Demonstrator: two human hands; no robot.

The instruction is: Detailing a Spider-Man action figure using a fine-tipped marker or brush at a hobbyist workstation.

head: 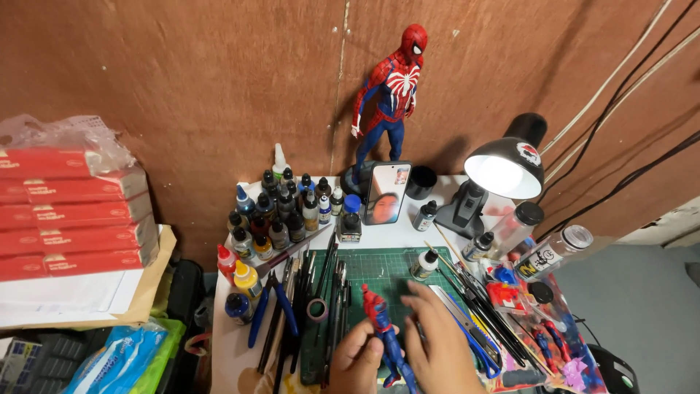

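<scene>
Cluttered hobby desk, green cutting mat [379,273]: left hand [355,357] pinches small red-and-blue action figure [385,332] between curled fingers, right hand [437,343] loosely open just beside it, touching; best steadied low over mat

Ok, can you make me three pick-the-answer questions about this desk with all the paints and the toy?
1. Where does the tall red-and-blue superhero statue stand?
A. at the back by the brown wall
B. on the red boxes
C. on the floor

2. What colour is the cutting mat?
A. yellow
B. green
C. white

3. Is the black desk lamp on?
A. off
B. on, glowing
C. lying broken

Answers: 1 A, it rises behind the paint bottles. 2 B, its green shows under the small red-and-blue figure that the left hand holds beside the right hand. 3 B, its shade shines bright white.
</scene>
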